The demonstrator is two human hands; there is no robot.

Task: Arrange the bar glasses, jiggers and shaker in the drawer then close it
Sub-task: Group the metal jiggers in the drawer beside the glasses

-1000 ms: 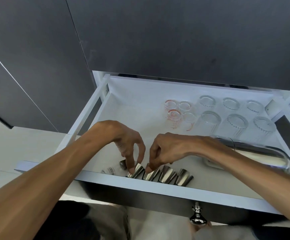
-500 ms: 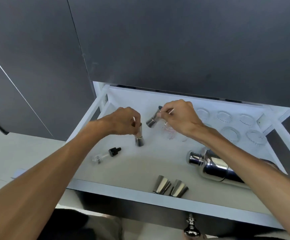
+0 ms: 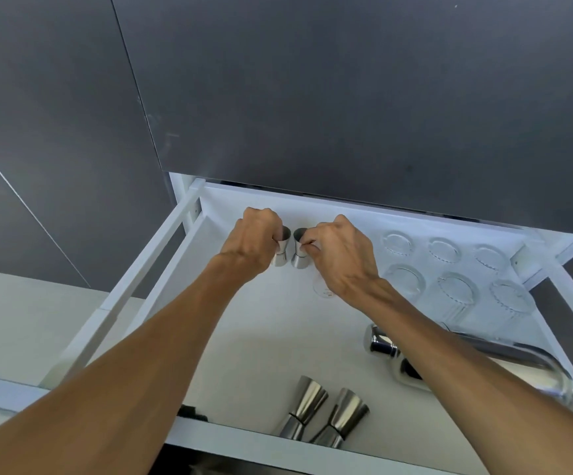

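Observation:
The white drawer [image 3: 148, 293] stands pulled out. My left hand [image 3: 251, 245] holds a steel jigger [image 3: 281, 252] upright at the drawer's back left. My right hand [image 3: 340, 258] holds a second steel jigger [image 3: 300, 250] upright right beside it. Two more jiggers [image 3: 319, 416] lie side by side near the front edge. The steel shaker [image 3: 391, 351] lies on its side at the right, partly under my right forearm. Several clear ribbed glasses [image 3: 456, 293] stand in two rows at the back right. A small measuring glass [image 3: 322, 289] peeks out under my right hand.
Dark cabinet fronts [image 3: 312, 97] rise behind the drawer. A small black dropper cap [image 3: 192, 413] shows at the front left, mostly hidden by my left forearm. A pale counter [image 3: 21, 320] lies to the left.
Both hands lifted a jigger each from the front row, carried them to the drawer's back left and now hold them upright side by side. The camera moved closer.

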